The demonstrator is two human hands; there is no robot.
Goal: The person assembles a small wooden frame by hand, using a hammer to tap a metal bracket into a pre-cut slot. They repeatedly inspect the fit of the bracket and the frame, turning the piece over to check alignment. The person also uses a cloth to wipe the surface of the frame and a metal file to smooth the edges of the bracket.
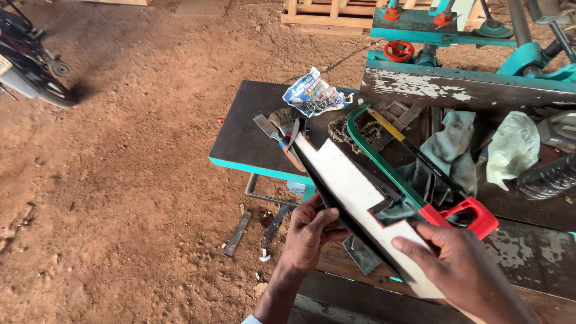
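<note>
In the head view, a long white laminated board with dark edges and stepped notches [354, 195] is held slanted over the near edge of a dark workbench with a turquoise rim [246, 144]. The board is gripped from underneath by the left hand [309, 234], whose fingers are curled around its lower dark edge. The right hand [459, 270] is laid on the near end of the board, with the fingers pressed flat on the white face and the thumb hidden, so the board is clamped between both hands. The far tip of the board is seen just beside a small wire brush [282, 120] on the bench.

Next to the board, a hacksaw with a green frame and a red handle [420, 180] is lying on the bench, touched by no hand. Behind it, a grey-green cloth [450, 150], a crumpled printed packet [315, 93] and a pale plastic bag [513, 147] are seen. The ground is covered with red earth [120, 180].

As a judgement, several notches are already cut in the board, and it is only being held; no sawing is shown now.
</note>
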